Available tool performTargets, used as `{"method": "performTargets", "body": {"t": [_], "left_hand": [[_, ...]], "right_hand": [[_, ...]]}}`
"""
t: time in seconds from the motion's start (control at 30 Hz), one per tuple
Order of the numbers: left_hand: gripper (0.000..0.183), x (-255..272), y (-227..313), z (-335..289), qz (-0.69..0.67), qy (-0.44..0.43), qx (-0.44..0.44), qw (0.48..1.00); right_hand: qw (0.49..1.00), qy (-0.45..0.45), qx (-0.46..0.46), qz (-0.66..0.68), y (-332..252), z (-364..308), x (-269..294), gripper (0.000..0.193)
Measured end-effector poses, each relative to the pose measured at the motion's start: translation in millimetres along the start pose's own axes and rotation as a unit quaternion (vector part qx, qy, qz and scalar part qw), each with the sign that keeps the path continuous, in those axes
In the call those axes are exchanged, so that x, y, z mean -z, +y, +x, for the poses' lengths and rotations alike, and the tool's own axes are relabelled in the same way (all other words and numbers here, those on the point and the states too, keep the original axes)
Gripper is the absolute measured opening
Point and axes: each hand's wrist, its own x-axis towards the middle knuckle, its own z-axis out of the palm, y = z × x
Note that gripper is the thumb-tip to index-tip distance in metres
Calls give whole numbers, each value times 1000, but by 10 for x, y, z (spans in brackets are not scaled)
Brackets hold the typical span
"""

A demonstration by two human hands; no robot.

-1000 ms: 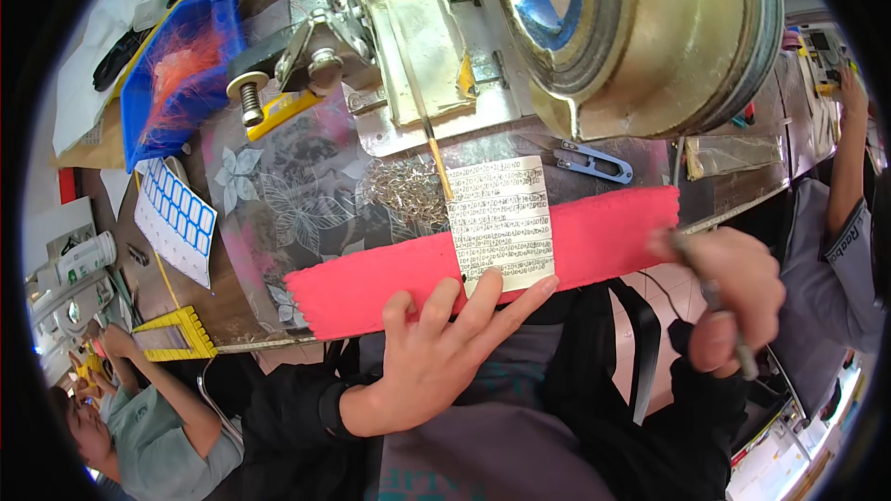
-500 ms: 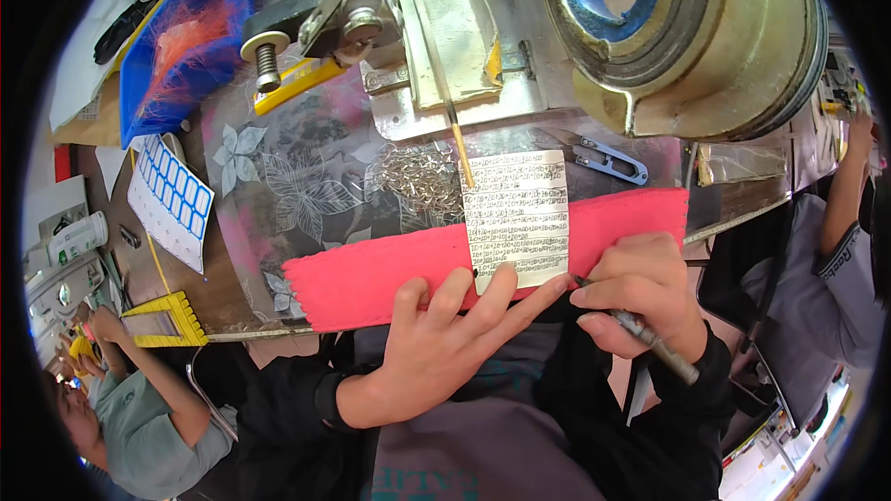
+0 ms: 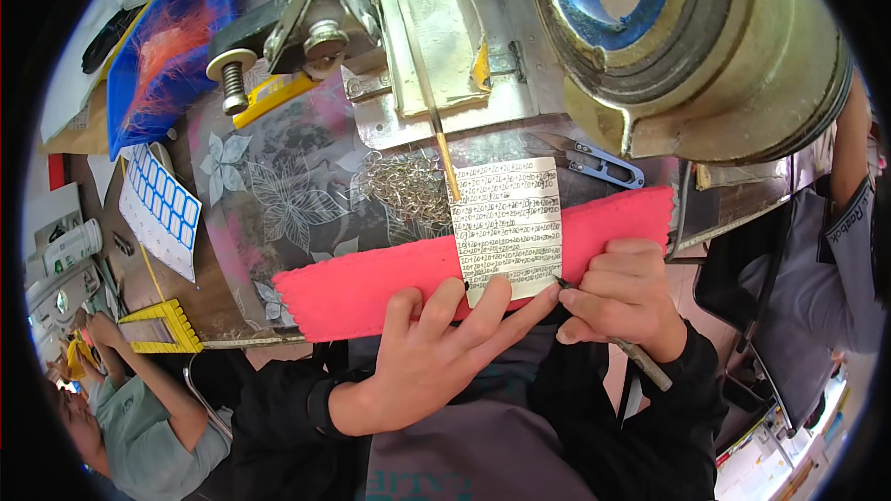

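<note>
Left hand [image 3: 432, 357] spread apart, touching paper [image 3: 509, 218]; right hand [image 3: 624, 301] curled, clamped round pen [image 3: 645, 365]

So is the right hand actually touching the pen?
Touching. The head view shows the right hand closed around the pen, its tip poking out past the fingers and the barrel's rear end emerging below the hand.

Coral red colours the strip [image 3: 362, 292], cream the paper [image 3: 506, 223], filled with rows of dark writing, and grey the pen [image 3: 642, 364]; white leaf outlines and pink patches pattern the dark mat [image 3: 278, 209], blue marks the bin [image 3: 200, 70], orange its threads [image 3: 167, 48], and blue-bordered blocks line a white sheet [image 3: 158, 209]
</note>
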Motion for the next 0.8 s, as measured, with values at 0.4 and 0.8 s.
{"method": "performTargets", "body": {"t": [0.4, 0.8], "left_hand": [[64, -13, 4, 2, -1, 8, 3, 1000], [61, -23, 0, -1, -3, 12, -1, 1000]], "right_hand": [[1000, 13, 13, -8, 14, 2, -20, 36], [999, 12, 20, -23, 15, 6, -33, 35]]}}
